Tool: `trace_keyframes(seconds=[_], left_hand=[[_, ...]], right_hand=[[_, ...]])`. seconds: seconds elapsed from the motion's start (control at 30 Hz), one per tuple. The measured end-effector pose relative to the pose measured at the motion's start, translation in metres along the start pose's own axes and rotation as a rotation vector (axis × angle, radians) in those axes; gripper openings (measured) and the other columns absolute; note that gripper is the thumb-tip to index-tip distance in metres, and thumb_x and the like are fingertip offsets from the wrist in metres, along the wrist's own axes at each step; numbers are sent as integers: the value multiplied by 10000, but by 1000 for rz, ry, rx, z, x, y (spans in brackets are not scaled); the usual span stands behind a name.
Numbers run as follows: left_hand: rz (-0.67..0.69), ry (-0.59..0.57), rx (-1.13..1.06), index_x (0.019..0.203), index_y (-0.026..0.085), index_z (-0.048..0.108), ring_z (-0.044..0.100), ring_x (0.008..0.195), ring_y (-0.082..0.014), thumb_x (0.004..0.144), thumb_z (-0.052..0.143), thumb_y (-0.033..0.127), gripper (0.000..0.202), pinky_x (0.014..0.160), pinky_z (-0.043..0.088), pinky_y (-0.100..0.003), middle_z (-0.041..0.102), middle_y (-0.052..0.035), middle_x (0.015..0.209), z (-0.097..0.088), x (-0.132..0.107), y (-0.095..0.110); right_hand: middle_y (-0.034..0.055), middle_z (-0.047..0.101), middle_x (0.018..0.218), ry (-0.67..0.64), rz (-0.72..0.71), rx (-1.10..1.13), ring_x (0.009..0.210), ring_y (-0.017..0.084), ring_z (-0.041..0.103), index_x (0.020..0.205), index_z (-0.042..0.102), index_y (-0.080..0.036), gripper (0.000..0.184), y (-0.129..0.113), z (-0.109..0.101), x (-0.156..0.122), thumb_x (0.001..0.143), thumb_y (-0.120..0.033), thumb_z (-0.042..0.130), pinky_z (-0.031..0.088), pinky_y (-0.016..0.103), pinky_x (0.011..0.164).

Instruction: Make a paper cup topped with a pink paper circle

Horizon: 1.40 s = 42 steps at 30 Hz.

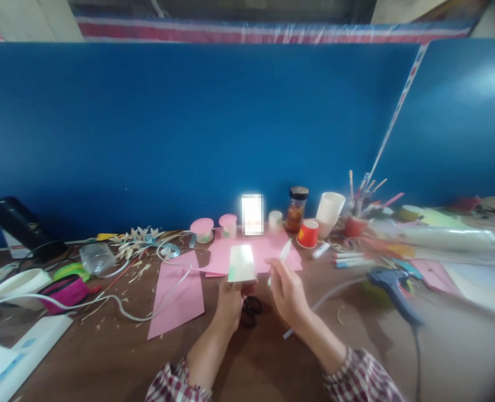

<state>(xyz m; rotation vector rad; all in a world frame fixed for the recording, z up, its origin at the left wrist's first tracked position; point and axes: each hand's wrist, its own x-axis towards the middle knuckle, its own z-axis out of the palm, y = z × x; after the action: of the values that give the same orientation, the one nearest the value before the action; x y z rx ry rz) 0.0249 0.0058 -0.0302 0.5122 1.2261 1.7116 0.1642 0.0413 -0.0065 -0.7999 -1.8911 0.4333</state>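
My left hand is closed around the lower end of a white paper cup, which has a pale green patch at its lower left. To its right, my right hand has its fingers pinched on a slim white pointed piece. Blur hides exactly what that piece is. Black-handled scissors lie on the table beside my left wrist. Beyond both hands, pink paper sheets are spread out, and another pink sheet lies on the left.
Pink-topped cups, a glowing phone-like screen, a dark-lidded jar, a red cup and a white cup line the back. A glue gun lies right. White cable crosses the left near a power strip.
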Motion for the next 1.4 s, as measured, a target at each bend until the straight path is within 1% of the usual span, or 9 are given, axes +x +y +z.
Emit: trace_keyframes(seconds=[0.2, 0.33, 0.5, 0.6, 0.77, 0.93, 1.1, 1.23, 1.4], left_hand=[[61, -18, 78, 840, 142, 725, 655, 650, -185, 610, 766, 272, 267, 613, 521, -281, 726, -49, 733, -10, -6, 9], [52, -7, 143, 841, 137, 715, 609, 536, -166, 634, 761, 344, 296, 498, 477, -263, 688, -37, 639, -18, -8, 13], [116, 26, 211, 748, 138, 674, 558, 500, -133, 659, 725, 340, 227, 452, 413, -221, 646, -14, 585, -20, -8, 12], [111, 29, 226, 733, 146, 656, 570, 505, -148, 678, 694, 329, 194, 438, 411, -223, 643, -16, 578, -19, -9, 12], [81, 53, 220, 786, 153, 665, 562, 470, -150, 659, 698, 298, 196, 413, 419, -231, 642, -14, 561, -19, -9, 14], [103, 62, 217, 768, 158, 656, 531, 440, -127, 676, 686, 341, 207, 406, 396, -214, 611, 7, 518, -17, -9, 15], [134, 68, 223, 755, 138, 687, 584, 521, -137, 636, 720, 311, 213, 461, 426, -210, 654, -20, 579, -18, -9, 15], [132, 55, 225, 772, 145, 691, 557, 478, -125, 620, 722, 288, 210, 450, 418, -213, 642, -5, 551, -19, -8, 12], [134, 42, 251, 744, 136, 681, 538, 446, -125, 645, 697, 277, 173, 423, 399, -220, 630, -9, 528, -20, -4, 8]], right_hand=[[70, 695, 905, -57, -22, -37, 731, 185, 674, 1141, 601, -201, 272, 0, -1, 1, 951, -169, 409, 532, 267, 673], [61, 713, 933, -101, -14, -72, 779, 195, 695, 1074, 616, -221, 222, 3, 1, 1, 942, -180, 442, 535, 268, 699], [48, 710, 853, -174, 25, -204, 654, 191, 676, 997, 610, -207, 173, 7, 4, -1, 926, -194, 453, 501, 258, 604], [40, 701, 772, -188, 55, -261, 576, 191, 656, 992, 615, -193, 176, 7, 6, -1, 931, -232, 455, 476, 258, 549], [31, 693, 718, -177, 59, -187, 563, 185, 653, 1046, 604, -178, 228, 0, 4, -1, 957, -272, 417, 480, 256, 552], [8, 662, 648, -137, 21, -122, 503, 169, 599, 1129, 584, -162, 298, -5, 0, -2, 974, -216, 336, 466, 251, 529], [-18, 619, 589, -108, 3, -122, 447, 154, 544, 1142, 582, -153, 333, -3, 2, -5, 864, -127, 399, 433, 230, 468], [-22, 642, 615, -76, 26, -96, 466, 142, 576, 1048, 619, -187, 300, -4, 4, -6, 803, -111, 464, 459, 216, 496], [5, 736, 785, -78, 8, 33, 605, 149, 673, 979, 615, -213, 253, -10, 1, -10, 800, -90, 486, 522, 223, 607]])
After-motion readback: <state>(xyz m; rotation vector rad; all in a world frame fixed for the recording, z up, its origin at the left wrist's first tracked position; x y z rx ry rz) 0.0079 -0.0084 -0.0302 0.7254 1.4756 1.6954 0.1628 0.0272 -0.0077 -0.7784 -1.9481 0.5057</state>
